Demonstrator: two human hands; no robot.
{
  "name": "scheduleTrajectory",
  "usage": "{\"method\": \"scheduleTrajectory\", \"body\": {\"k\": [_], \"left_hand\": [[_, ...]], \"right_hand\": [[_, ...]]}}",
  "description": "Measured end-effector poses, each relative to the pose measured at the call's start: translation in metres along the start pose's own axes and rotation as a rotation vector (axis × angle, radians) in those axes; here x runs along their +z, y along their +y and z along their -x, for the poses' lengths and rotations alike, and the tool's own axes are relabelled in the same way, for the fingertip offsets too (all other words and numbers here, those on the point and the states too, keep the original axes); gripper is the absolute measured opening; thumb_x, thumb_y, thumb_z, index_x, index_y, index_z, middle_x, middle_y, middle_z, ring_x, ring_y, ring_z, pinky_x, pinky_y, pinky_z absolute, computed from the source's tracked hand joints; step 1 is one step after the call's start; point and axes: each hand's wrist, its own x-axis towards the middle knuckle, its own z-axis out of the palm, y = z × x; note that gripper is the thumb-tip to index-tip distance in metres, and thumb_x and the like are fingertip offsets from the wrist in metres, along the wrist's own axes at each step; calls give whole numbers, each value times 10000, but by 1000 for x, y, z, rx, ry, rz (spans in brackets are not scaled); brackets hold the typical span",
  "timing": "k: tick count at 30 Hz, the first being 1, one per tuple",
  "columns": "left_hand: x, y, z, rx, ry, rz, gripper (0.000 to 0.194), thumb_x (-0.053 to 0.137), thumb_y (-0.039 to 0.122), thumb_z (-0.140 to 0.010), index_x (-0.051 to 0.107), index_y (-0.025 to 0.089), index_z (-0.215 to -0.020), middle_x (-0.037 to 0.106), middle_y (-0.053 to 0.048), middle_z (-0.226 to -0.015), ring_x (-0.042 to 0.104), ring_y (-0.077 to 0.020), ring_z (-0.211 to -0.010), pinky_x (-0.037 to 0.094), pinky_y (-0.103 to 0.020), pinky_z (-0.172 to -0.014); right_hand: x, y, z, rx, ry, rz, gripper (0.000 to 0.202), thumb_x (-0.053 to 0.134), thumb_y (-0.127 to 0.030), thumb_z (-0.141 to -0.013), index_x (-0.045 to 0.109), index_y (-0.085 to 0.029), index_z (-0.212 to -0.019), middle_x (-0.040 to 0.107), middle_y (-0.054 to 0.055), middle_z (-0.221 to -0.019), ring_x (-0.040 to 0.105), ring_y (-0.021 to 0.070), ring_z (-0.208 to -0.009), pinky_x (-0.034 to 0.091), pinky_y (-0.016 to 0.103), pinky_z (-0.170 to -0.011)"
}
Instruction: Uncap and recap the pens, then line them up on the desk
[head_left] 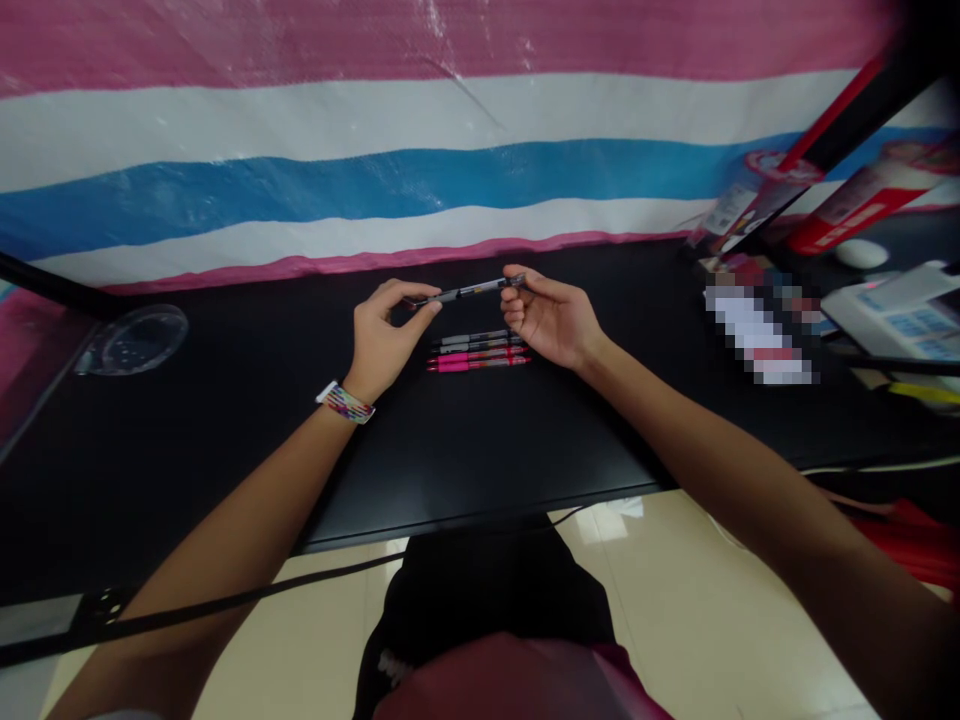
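Between my two hands, above the black table [480,450], a pen [480,288] with a dark and clear barrel is held nearly level. My left hand [388,335] pinches its left end between thumb and fingers; a patterned band circles that wrist. On the pen's right end, the thumb and fingers of my right hand [553,318] are closed. Just below, several pens lie side by side on the table, the nearest a pink pen [478,364] and, farther back, grey and dark pens [472,341].
At the left lies a clear round plastic lid [139,340]. To the right stand a clear cup [742,200] and a red and white container [862,205], with a white egg-shaped object [862,254] close by. A striped sheet [450,180] hangs behind the table.
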Motion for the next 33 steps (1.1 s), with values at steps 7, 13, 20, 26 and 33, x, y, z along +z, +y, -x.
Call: {"method": "scheduleTrajectory", "body": {"k": [7, 13, 20, 26, 33], "left_hand": [[0, -2, -1, -18, 5, 14, 118, 857, 325, -956, 856, 254, -1050, 853, -46, -1086, 780, -232, -1017, 613, -385, -938], [0, -6, 0, -91, -104, -15, 124, 825, 281, -934, 842, 252, -1054, 851, -54, -1088, 766, -249, -1031, 607, -423, -963], [-4, -8, 0, -79, -302, -114, 90, 789, 273, -941, 861, 272, -994, 856, -39, -1019, 751, -265, -1000, 568, -483, -1011], [-2, -8, 0, -72, -329, -153, 108, 778, 226, -916, 860, 285, -953, 864, -31, -995, 737, -276, -1014, 550, -502, -1041], [-2, -8, 1, -33, -346, -194, 117, 752, 236, -939, 852, 288, -966, 859, -32, -1026, 707, -290, -1059, 538, -515, -1064]], "right_hand": [[-3, -6, 2, -194, 28, 375, 331, 842, -493, -917, 864, -237, -1127, 843, 70, -1023, 726, 209, -811, 633, 365, -755], [-13, -3, 2, -396, 33, 801, 167, 774, -271, -913, 875, -237, -1041, 865, 76, -1106, 788, 268, -989, 633, 441, -938], [-21, -5, 4, -370, -46, 1092, 204, 711, -202, -858, 880, -236, -966, 870, 47, -995, 764, 261, -921, 613, 428, -914], [-27, -4, 4, -409, -82, 1161, 210, 704, -184, -852, 884, -258, -930, 875, 36, -1003, 773, 282, -963, 581, 466, -965], [-26, -4, 4, -437, -108, 1173, 196, 695, -206, -892, 883, -247, -933, 868, 48, -994, 770, 280, -943, 565, 462, -950]]}}
